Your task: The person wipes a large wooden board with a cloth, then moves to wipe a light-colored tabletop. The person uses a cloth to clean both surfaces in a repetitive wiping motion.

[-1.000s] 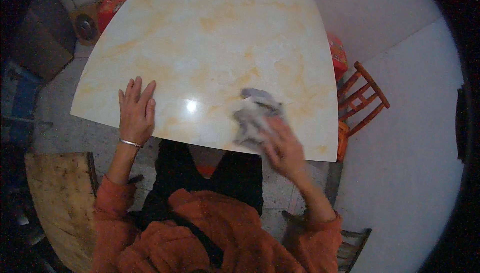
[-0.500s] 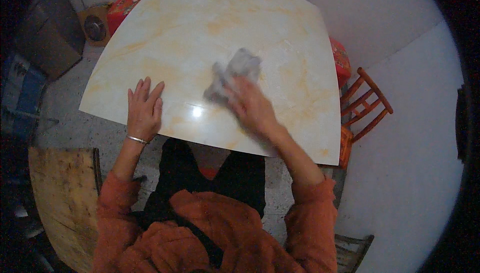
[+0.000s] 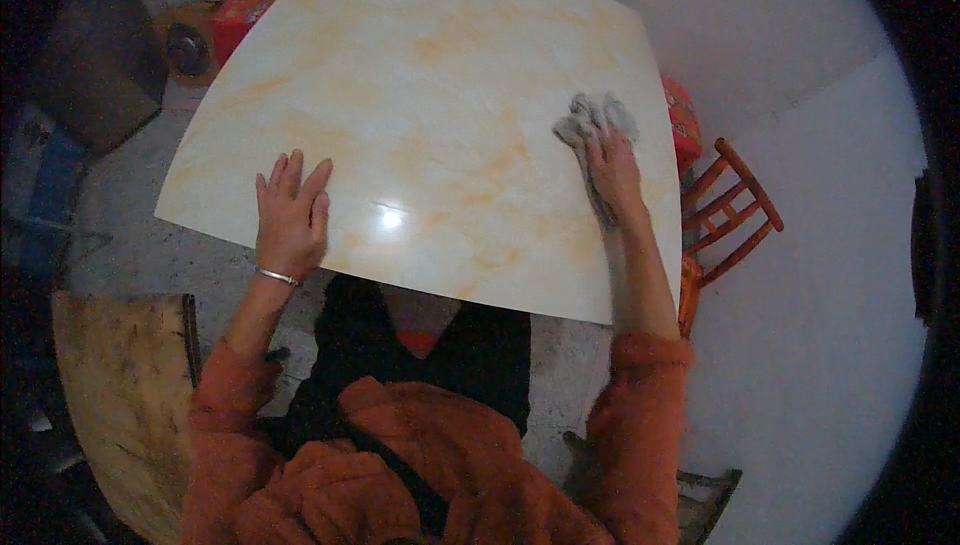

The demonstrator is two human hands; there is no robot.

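Observation:
A large glossy table (image 3: 420, 125), cream with yellow marbling, spreads out before me. My left hand (image 3: 292, 210) lies flat near its front left edge, fingers outstretched and holding nothing; a silver bangle circles the wrist. Toward the table's right edge, my right hand (image 3: 613, 167) presses a crumpled grey cloth (image 3: 598, 113) against the surface. The cloth bunches out ahead of the fingers, and part of it is hidden under them.
A reddish wooden chair (image 3: 735, 200) stands beside the table on the right, by a white wall (image 3: 820, 245). Red floral-covered seats (image 3: 683, 120) show past the table's edges. A worn wooden board (image 3: 125, 385) lies at lower left.
My right hand has slid the cloth rightward across the table, from near the middle toward the right edge. The left hand stays almost where it was.

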